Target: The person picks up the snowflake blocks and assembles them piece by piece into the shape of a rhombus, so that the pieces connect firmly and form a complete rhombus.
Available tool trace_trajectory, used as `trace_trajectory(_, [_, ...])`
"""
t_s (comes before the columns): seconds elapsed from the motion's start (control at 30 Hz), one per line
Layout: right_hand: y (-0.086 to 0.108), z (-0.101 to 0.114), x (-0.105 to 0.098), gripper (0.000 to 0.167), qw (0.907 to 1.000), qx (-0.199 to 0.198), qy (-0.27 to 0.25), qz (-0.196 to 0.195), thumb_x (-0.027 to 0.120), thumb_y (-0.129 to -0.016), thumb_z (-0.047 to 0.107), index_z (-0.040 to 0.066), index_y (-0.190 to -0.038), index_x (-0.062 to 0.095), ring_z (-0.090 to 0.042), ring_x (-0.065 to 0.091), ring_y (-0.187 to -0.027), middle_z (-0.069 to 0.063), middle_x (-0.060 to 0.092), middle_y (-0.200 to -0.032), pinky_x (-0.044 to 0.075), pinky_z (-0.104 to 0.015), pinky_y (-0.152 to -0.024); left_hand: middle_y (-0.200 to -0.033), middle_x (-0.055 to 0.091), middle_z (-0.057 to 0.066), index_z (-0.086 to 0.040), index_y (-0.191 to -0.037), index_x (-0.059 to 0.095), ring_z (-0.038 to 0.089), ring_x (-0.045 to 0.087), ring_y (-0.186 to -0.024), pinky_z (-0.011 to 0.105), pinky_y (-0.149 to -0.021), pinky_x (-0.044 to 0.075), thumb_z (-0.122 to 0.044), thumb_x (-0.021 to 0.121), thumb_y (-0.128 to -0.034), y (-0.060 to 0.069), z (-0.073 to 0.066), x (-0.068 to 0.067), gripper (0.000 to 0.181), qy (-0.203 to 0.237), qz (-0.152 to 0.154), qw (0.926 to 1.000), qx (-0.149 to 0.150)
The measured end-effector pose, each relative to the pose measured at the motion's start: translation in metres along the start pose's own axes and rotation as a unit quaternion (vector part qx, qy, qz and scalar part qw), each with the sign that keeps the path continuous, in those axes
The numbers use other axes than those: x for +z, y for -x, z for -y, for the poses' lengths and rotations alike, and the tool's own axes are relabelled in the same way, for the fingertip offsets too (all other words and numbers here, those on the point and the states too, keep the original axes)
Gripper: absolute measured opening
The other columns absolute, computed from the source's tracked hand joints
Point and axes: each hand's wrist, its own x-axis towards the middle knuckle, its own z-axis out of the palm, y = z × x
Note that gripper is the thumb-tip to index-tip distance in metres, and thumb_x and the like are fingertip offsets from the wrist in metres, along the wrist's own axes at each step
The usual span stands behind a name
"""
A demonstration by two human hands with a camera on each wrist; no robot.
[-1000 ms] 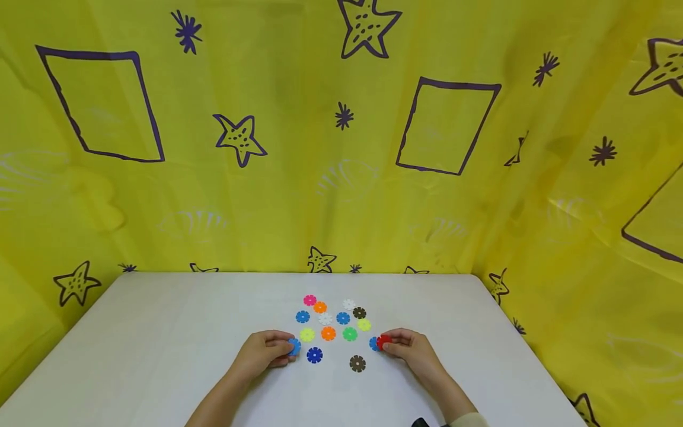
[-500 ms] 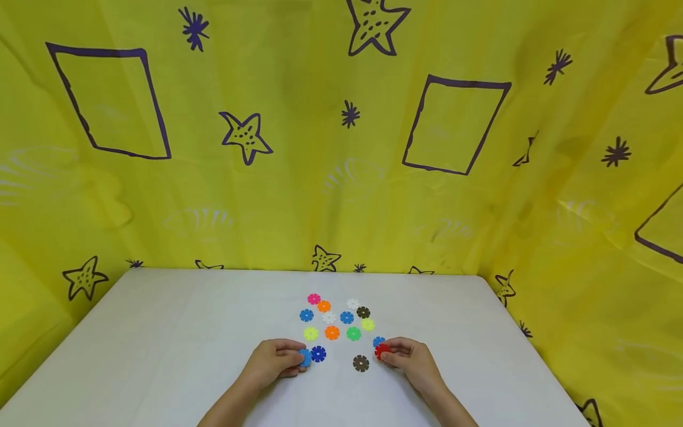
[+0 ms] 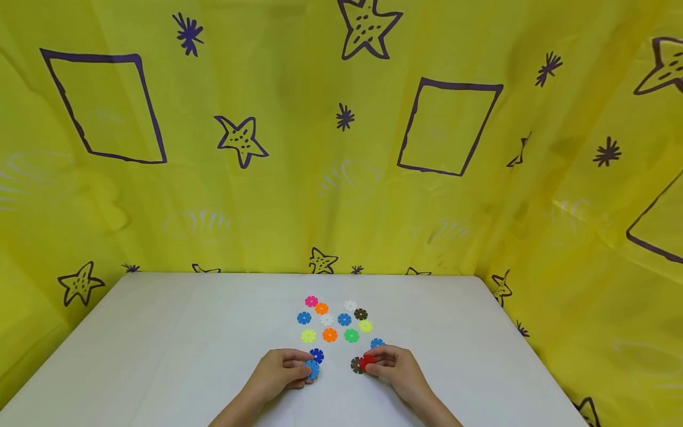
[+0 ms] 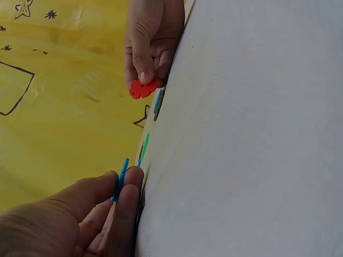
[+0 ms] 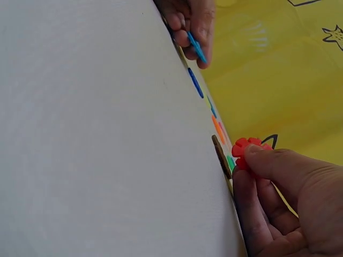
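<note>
Between thumb and fingers my left hand (image 3: 280, 372) pinches a light blue notched plastic disc (image 3: 312, 369), seen nearly edge-on in the left wrist view. A dark blue disc (image 3: 317, 355) lies on the table just beyond it. My right hand (image 3: 397, 370) pinches a red notched disc (image 3: 366, 362) by its edge; the right wrist view shows it raised off the table. In the head view the red disc partly covers a brown disc (image 3: 356, 365). Behind the right fingers lies another blue disc (image 3: 377, 343), partly hidden. The two held discs are apart.
Several flat discs lie farther back on the white table (image 3: 187, 332), among them an orange disc (image 3: 329, 335), a green disc (image 3: 351, 335), a yellow disc (image 3: 308, 336) and a pink disc (image 3: 312, 301). A yellow patterned cloth (image 3: 299, 196) hangs behind the table and along its sides.
Both hands have drawn nearer each other and toward the body with their discs. The red disc has moved left from the blue disc to the brown one.
</note>
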Motion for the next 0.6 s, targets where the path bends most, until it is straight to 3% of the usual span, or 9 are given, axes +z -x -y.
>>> trace_trajectory(0.33, [0.004, 0.003, 0.014, 0.023, 0.9992, 0.002, -0.003, 0.04, 0.078, -0.082, 0.007, -0.001, -0.103, 0.073, -0.015, 0.064, -0.08, -0.009, 0.073, -0.095, 0.054, -0.017, -0.07, -0.086, 0.074, 0.007, 0.005, -0.113, 0.069, 0.015, 0.071, -0.074, 0.027, -0.068, 0.06, -0.007, 0.075, -0.0855, 0.001, -0.003, 0.01, 0.03, -0.004, 0.013, 0.9999, -0.004])
trace_trajectory(0.6, [0.007, 0.006, 0.021, 0.024, 0.9992, -0.001, -0.007, 0.04, 0.08, -0.081, 0.008, -0.002, -0.102, 0.074, -0.015, 0.067, -0.08, -0.012, 0.074, -0.096, 0.055, -0.017, -0.07, -0.084, 0.073, 0.004, 0.004, -0.113, 0.069, 0.014, 0.071, -0.073, 0.027, -0.069, 0.061, -0.007, 0.075, -0.0857, 0.002, -0.003, 0.015, 0.03, -0.003, 0.022, 0.9997, -0.005])
